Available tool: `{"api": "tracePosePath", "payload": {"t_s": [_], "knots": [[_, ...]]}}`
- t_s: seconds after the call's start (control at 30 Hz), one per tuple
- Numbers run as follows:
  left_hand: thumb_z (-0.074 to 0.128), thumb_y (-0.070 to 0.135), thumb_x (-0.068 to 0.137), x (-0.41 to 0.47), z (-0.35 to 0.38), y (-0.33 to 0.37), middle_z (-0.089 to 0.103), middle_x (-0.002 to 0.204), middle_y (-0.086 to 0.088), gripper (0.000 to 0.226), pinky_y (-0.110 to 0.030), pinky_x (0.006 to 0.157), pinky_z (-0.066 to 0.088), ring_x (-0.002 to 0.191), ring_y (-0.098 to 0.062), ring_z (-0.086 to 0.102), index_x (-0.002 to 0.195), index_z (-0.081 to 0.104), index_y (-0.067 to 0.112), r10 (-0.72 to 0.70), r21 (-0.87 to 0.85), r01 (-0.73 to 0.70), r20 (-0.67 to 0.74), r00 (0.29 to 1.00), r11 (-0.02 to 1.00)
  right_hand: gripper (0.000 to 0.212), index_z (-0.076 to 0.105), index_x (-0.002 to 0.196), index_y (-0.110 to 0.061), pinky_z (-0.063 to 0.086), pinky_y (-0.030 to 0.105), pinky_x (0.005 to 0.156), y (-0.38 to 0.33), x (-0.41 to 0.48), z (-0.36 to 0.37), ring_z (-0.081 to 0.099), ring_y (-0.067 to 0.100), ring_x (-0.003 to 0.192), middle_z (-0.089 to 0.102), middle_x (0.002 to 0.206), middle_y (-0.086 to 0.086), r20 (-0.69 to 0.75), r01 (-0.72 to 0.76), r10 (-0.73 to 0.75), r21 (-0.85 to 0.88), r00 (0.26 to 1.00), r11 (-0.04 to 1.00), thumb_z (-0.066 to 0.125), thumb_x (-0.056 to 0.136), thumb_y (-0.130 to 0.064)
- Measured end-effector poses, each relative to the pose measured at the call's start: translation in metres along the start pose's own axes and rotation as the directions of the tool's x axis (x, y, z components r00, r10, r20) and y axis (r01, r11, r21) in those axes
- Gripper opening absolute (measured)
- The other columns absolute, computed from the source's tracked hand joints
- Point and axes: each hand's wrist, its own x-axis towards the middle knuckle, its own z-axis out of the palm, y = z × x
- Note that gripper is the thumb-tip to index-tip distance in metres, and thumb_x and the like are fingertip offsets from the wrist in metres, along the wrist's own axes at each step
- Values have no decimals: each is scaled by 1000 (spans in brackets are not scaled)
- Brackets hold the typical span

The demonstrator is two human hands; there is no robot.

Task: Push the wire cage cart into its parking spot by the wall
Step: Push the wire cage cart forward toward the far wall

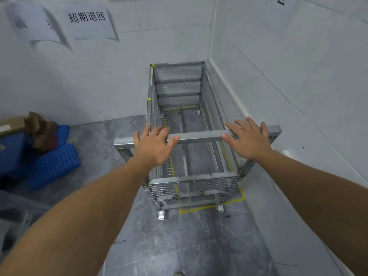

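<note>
The wire cage cart (179, 86) is an empty grey metal-mesh box on small castors. It stands in the room's corner, its far end against the back wall and its right side along the right wall. Yellow tape (211, 206) marks a rectangle on the floor; the cart's near end sits just inside it. My left hand (154, 143) lies flat on the left part of the handle bar (199, 137), fingers spread over it. My right hand (249, 139) rests on the bar's right part in the same way, fingers extended.
Blue perforated plastic crates (53, 162) with cardboard and brown paper lie on the floor at left. White tiled walls (298, 80) carry paper signs (87, 20). The grey marble floor (169, 246) lies between me and the cart.
</note>
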Motion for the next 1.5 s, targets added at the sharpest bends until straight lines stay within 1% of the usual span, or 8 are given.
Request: {"api": "tracePosePath", "payload": {"t_s": [0.33, 0.47, 0.67, 0.8, 0.97, 1.13, 1.23, 1.5], "knots": [[11, 71, 93, 20, 0, 5, 32, 157, 4, 70, -58, 115, 3, 148, -24, 11, 146, 37, 34, -14, 13, 14, -20, 1000, 1000, 79, 29, 150, -45, -3, 59, 117, 8, 21, 1, 7, 24, 152, 27, 162, -6, -60, 29, -29, -7, 998, 1000, 5, 84, -82], [12, 71, 92, 21, -2, 11, 33, 156, 3, 69, -58, 115, 4, 148, -24, 14, 146, 37, 35, -41, -11, 41, 4, 999, 999, 80, 28, 150, -44, -5, 60, 117, 14, 22, -1, 6, 24, 152, 25, 163, -5, -51, 42, -41, 12, 998, 999, 3, 85, -81], [10, 70, 92, 23, -2, 15, 33, 157, -3, 72, -59, 115, 7, 146, -26, 20, 149, 32, 31, -65, 16, 65, -36, 997, 998, 73, 35, 149, -40, -2, 62, 117, 12, 19, 4, 11, 27, 152, 31, 160, -2, -124, 52, -49, 19, 991, 998, 6, 90, -74], [8, 69, 93, 22, -3, 12, 25, 160, -2, 71, -58, 117, 2, 148, -25, 13, 152, 23, 32, -31, 37, 33, -49, 998, 999, 68, 39, 146, -39, -1, 64, 116, 6, 19, 4, 13, 28, 151, 33, 159, -2, -169, 27, -21, 34, 985, 999, 10, 93, -70], [11, 60, 97, 29, -1, 14, 17, 163, 1, 62, -55, 117, -3, 150, -21, 3, 153, 19, 35, 5, 20, -4, -30, 1000, 1000, 66, 39, 145, -39, -1, 67, 114, -3, 21, 2, 12, 24, 151, 33, 159, -5, -147, 1, 4, 35, 989, 999, 8, 94, -67], [5, 61, 96, 34, 2, 15, 9, 164, 0, 64, -56, 117, -4, 150, -23, -2, 155, 10, 36, -15, 44, 15, -9, 1000, 999, 61, 44, 141, -43, -4, 68, 113, -3, 24, 1, 12, 22, 151, 34, 159, -7, -121, -34, 42, 71, 992, 997, 10, 96, -68], [2, 60, 96, 36, 0, 15, 3, 165, -3, 66, -55, 117, -8, 150, -22, -8, 155, 2, 33, 31, 81, -31, -6, 999, 996, 63, 43, 142, -43, -5, 69, 112, -3, 26, 0, 11, 23, 151, 33, 159, -8, -95, -33, 39, 66, 995, 997, 8, 95, -68], [3, 63, 95, 38, 0, 14, 7, 165, -1, 69, -56, 118, -3, 150, -22, -3, 156, 5, 30, 10, 47, -8, -40, 999, 999, 67, 31, 148, -45, -7, 70, 112, -1, 24, -5, 5, 23, 153, 25, 162, -8, -29, -11, 13, 41, 1000, 999, 3, 93, -71]]}}
